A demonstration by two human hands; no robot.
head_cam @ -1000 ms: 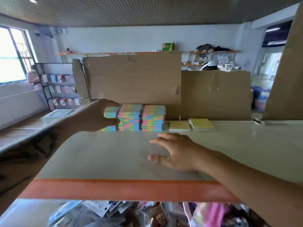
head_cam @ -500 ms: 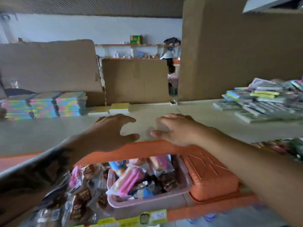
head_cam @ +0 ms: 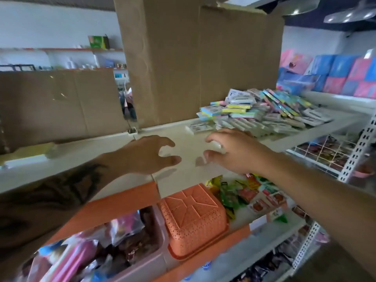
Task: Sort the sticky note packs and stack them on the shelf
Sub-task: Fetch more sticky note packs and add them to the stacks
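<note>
A loose heap of sticky note packs (head_cam: 262,113), pastel and white-wrapped, lies on the cream shelf (head_cam: 85,157) at the right, in front of a tall cardboard box (head_cam: 195,62). My left hand (head_cam: 146,155) hovers over the middle of the shelf, fingers spread and loosely curved, holding nothing. My right hand (head_cam: 232,151) is a little to the right of it, fingers relaxed and empty, just short of the nearest packs. A yellow pack (head_cam: 26,151) shows blurred at the shelf's far left.
A lower cardboard sheet (head_cam: 61,104) stands along the back left. Below the shelf sit an upturned orange basket (head_cam: 193,218), a pink bin (head_cam: 142,267) of wrapped goods and snack packets (head_cam: 254,194). A perforated white upright (head_cam: 360,147) stands at the right.
The view has swung right, so the sorted coloured stacks have left the frame. Both hands have moved right along the shelf toward the loose heap. Neither hand holds anything.
</note>
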